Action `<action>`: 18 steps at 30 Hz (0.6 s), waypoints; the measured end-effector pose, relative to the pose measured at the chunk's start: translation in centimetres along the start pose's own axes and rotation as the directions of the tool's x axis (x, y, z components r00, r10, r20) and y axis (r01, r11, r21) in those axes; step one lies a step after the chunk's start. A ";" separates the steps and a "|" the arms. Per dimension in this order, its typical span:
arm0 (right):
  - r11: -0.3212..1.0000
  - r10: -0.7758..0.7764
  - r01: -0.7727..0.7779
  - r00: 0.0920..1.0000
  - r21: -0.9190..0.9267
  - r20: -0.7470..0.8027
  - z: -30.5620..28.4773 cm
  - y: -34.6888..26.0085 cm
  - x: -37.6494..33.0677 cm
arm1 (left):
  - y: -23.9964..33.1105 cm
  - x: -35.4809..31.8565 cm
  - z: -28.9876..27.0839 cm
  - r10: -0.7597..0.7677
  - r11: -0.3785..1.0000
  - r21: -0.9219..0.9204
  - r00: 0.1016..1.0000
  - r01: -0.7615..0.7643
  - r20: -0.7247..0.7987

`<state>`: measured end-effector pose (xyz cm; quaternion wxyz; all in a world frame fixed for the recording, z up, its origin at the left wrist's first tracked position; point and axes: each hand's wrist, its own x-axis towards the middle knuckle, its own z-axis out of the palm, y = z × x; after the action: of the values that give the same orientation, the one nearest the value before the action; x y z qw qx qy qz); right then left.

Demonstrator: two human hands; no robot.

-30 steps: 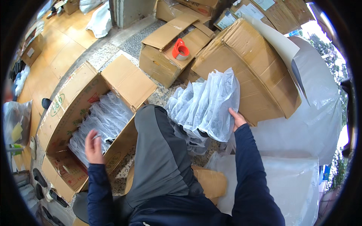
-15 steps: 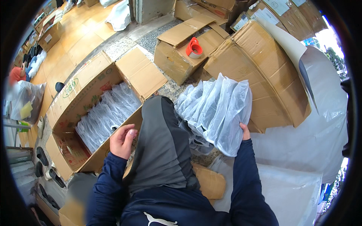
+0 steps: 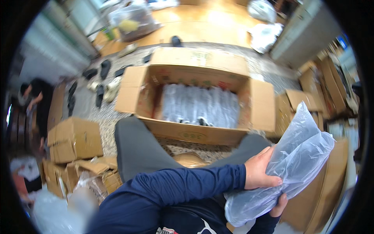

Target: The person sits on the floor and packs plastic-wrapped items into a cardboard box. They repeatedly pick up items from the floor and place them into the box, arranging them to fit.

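A bundle of translucent plastic-wrapped packages is tilted upright at my right side. My left hand reaches across my body and closes on its near edge, thumb over the plastic. My right hand grips the same bundle lower down; most of that hand is hidden behind it. What lies inside the wrapping is too cloudy to name, though it looks soft. In front of my knees, an open cardboard box holds a row of similar wrapped packages, standing side by side against one another.
Cardboard cartons stand at the right and at the left. Several slippers and shoes lie on the floor beyond the left side. Filled plastic bags rest farther back. Another person bends over at the far left.
My view has turned left, so the open box is now centred. My left hand has come across from beside the box and taken hold of the wrapped packages along with my right.
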<state>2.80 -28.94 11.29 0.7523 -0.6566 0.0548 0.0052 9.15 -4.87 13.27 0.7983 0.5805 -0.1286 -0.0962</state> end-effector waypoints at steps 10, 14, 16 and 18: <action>0.589 0.528 -0.801 0.481 0.106 0.700 23.7 9.4 10.3 | -0.3 -8.1 -16.6 -0.355 0.791 0.134 0.626 0.597 -0.694; 0.408 0.631 -0.908 0.203 -0.097 0.749 34.1 15.7 13.3 | -3.9 -11.4 -26.6 -0.403 0.766 0.043 0.531 0.641 -0.745; 0.289 0.704 -0.926 0.034 -0.243 0.709 38.6 20.0 15.7 | -5.6 -12.3 -32.1 -0.511 0.687 -0.060 0.423 0.724 -0.748; 0.193 0.756 -0.910 -0.100 -0.366 0.647 42.0 26.7 18.6 | -8.8 -12.6 -37.1 -0.504 0.656 -0.133 0.300 0.743 -0.810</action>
<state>22.32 15.11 -11.21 0.5817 -0.3260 0.1520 0.7295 8.92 29.70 -7.18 0.5754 0.6620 0.4662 -0.1152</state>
